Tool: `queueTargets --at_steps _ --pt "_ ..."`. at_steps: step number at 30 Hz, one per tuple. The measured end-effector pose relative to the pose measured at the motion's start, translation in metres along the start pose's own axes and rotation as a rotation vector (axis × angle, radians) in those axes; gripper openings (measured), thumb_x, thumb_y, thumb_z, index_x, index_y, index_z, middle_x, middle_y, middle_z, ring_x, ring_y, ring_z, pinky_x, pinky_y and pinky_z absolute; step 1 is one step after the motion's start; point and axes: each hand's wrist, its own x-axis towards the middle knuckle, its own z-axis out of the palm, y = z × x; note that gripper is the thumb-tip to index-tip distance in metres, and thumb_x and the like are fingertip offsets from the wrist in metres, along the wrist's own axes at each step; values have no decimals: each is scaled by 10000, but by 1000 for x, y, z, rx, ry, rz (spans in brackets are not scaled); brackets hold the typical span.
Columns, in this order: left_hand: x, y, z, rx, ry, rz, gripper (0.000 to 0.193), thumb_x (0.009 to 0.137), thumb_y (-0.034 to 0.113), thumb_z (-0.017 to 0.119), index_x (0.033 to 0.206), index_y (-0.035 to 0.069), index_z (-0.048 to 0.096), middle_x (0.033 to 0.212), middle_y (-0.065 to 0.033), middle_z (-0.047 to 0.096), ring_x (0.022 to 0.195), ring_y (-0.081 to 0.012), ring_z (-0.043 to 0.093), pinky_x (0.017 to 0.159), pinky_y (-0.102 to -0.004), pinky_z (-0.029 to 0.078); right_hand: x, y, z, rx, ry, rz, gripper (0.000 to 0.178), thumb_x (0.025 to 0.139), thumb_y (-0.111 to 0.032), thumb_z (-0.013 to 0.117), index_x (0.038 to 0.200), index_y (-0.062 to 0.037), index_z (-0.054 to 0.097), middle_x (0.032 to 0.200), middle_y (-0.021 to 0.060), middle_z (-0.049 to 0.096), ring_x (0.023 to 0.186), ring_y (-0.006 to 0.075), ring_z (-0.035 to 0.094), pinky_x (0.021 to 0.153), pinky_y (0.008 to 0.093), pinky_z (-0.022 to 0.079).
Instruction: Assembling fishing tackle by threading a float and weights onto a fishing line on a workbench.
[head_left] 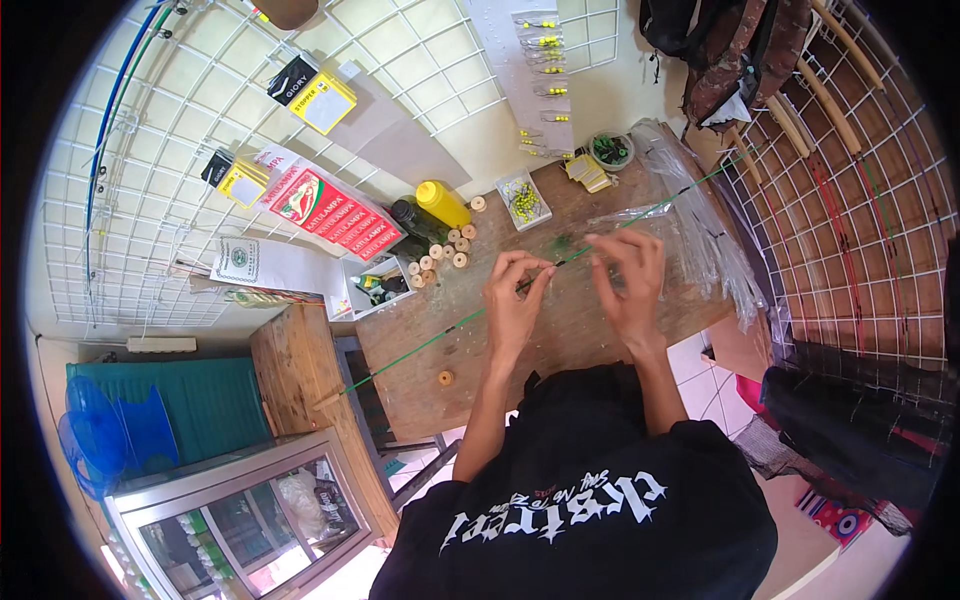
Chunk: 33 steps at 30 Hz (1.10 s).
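A thin green rod (pixel 465 321) with dark bands runs slantwise across the wooden table (pixel 480 370), its left end low and its right end high. My left hand (pixel 518 295) pinches it between thumb and fingers beside one black band. Just to the right, my right hand (pixel 632 290) is raised with curled, separated fingers. Its thumb and index tips are close to the rod but apart from each other; any fine thread there is too small to see. A small wooden ring (pixel 445 378) lies on the table near my left forearm.
Several wooden rings (pixel 440 253) stand near a yellow bottle (pixel 442 203), a dark bottle (pixel 413 217) and a white box (pixel 350 295). Behind my hands are a white tray (pixel 541 217) of yellow pieces and a round tub (pixel 610 150). Clear plastic sleeves (pixel 700 235) cover the right side.
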Motion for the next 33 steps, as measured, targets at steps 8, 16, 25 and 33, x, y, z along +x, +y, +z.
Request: queueTargets --at_steps 8,16,25,33 --pt "-1 -6 4 34 18 56 102 789 27 720 884 13 689 912 -59 600 699 -129 540 605 -267 449 26 10 3 -442 -520 -319 106 813 -157 670 900 -104 698 1042 48 627 1237 320 436 1147 525 188" --pt "-1 -1 0 32 -19 -11 102 796 31 710 893 8 686 896 -80 618 730 -146 576 634 -280 469 27 9 11 -291 -571 -220 114 800 -163 676 879 -84 697 948 63 659 1226 329 453 1142 525 186" --pt "2 -3 -22 72 -38 -65 105 824 71 698 912 14 688 851 -89 650 737 -165 615 625 -294 478 43 9 -3 -441 -317 -305 106 781 -97 660 877 -67 627 910 76 642 1203 321 474 1132 533 211" --pt "-1 -41 -53 53 -138 -49 131 798 87 736 908 25 706 752 -14 629 635 -72 478 574 -236 395 49 26 -27 -342 -401 -378 138 757 -63 674 856 -60 578 850 93 590 944 279 568 994 443 394"
